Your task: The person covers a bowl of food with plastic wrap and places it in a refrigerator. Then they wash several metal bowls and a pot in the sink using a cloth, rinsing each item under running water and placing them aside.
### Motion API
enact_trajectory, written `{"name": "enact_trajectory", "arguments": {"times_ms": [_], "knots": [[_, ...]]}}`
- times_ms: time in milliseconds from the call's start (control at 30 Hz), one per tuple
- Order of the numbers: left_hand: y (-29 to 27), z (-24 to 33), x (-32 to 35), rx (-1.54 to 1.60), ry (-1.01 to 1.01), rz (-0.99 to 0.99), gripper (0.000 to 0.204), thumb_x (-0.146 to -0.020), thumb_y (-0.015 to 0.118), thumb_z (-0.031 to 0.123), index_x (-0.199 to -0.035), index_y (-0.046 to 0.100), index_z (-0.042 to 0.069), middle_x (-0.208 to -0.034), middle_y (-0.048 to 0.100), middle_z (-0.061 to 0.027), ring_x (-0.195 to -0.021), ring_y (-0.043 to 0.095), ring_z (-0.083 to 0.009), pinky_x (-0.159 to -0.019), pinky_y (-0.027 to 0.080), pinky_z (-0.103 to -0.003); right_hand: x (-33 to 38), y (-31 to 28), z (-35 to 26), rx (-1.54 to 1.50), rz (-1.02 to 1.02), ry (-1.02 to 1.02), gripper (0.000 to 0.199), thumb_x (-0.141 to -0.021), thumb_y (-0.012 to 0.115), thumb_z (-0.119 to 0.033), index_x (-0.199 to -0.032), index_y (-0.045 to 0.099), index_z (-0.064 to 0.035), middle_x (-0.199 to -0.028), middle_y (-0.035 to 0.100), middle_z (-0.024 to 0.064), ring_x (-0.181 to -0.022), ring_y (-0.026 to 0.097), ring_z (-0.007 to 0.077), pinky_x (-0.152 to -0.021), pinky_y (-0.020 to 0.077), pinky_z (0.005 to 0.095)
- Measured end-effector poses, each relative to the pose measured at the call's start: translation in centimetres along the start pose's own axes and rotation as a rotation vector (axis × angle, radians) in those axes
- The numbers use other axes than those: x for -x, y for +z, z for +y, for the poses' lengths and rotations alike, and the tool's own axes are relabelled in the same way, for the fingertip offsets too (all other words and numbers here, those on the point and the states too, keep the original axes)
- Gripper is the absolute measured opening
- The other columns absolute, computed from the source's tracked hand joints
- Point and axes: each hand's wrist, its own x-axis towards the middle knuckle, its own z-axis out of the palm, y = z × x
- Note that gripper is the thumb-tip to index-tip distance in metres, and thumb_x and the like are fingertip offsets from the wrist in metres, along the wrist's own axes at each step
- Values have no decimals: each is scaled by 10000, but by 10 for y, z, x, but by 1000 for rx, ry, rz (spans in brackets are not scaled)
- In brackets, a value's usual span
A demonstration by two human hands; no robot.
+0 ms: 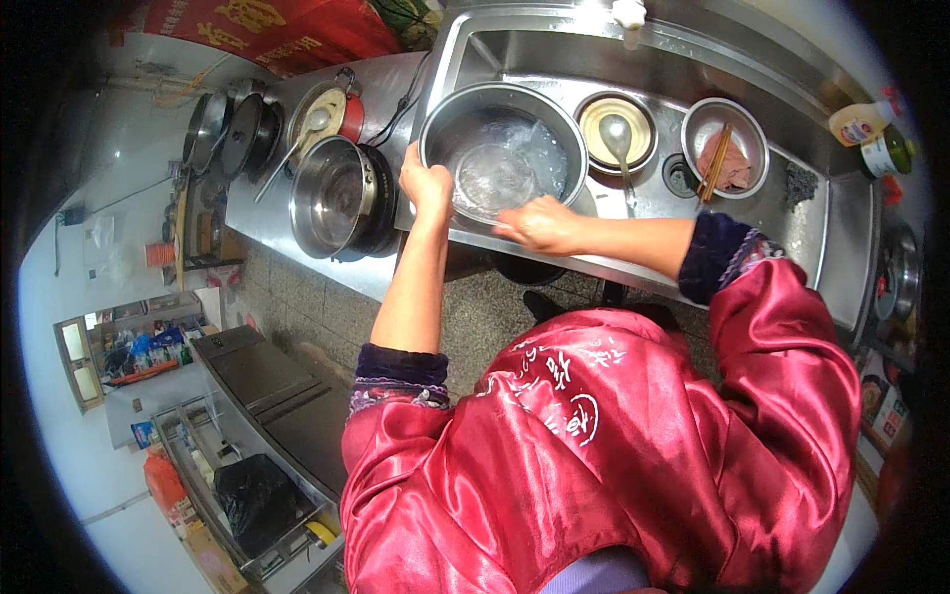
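Note:
A large round steel pot [503,96] sits over the left part of the steel sink, with clear water moving about inside it. My left hand [427,186] is closed around the pot's left rim. My right hand [539,226] is closed at the near rim, its thumb over the edge; its fingertips are slightly blurred and partly hidden. Right of the pot is a cream-lined bowl [592,127] with a steel ladle [616,134] lying in it. Farther right, a steel bowl [705,119] holds a pinkish lump [734,166] and wooden chopsticks [716,166].
The sink's rim [633,265] runs along its front. On the left counter stand an empty-looking steel pot [334,198], a red pot [351,117] and several dark pans [239,134]. Bottles [859,123] stand at the right back corner. A drain [679,176] lies between the bowls.

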Motion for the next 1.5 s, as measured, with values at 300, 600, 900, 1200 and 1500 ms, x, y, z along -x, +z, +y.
{"name": "enact_trajectory", "arguments": {"times_ms": [300, 600, 900, 1200, 1500], "knots": [[8, 24, 24, 83, -34, -138, 605, -698, 422, -107, -1274, 532, 40, -1181, 606, -202, -1119, 573, -278, -978, 404, -322, -49, 41, -39, -166, 540, 299, 287, -935, 472, -243, -856, 585, 8, -732, 622, 274, -705, 638, 425, -641, 505, 520], [8, 11, 31, 165, 124, -40, 558, -651, 387, -146, -1178, 546, -54, -1017, 652, -228, -966, 644, -308, -885, 462, -326, 37, -27, 84, 224, -174, 291, 386, -941, 455, -334, -839, 670, -31, -741, 639, 235, -702, 635, 416, -689, 525, 486], [15, 31, 79, -13, 144, 50, 602, -658, 406, -124, -1256, 470, -94, -1038, 613, -296, -1029, 597, -409, -945, 422, -373, -78, 31, 77, 154, 372, 272, 410, -766, 593, -101, -1131, 520, 70, -1185, 483, 273, -1182, 433, 414, -1022, 354, 494], [7, 53, 84, 48, 215, -13, 627, -648, 382, -131, -1264, 476, -63, -1076, 623, -280, -1058, 605, -390, -946, 435, -380, -84, 23, 54, 383, 607, 73, 280, -749, 530, -6, -1010, 569, 90, -1153, 504, 300, -1113, 477, 422, -989, 412, 447], [8, 53, 92, 3, 273, 4, 643, -641, 363, -146, -1264, 475, -36, -1069, 636, -250, -1045, 624, -357, -928, 448, -357, -71, 22, 49, 273, 347, 100, 382, -722, 559, 2, -1084, 530, 120, -1169, 488, 315, -1159, 455, 440, -1020, 392, 460]]}}
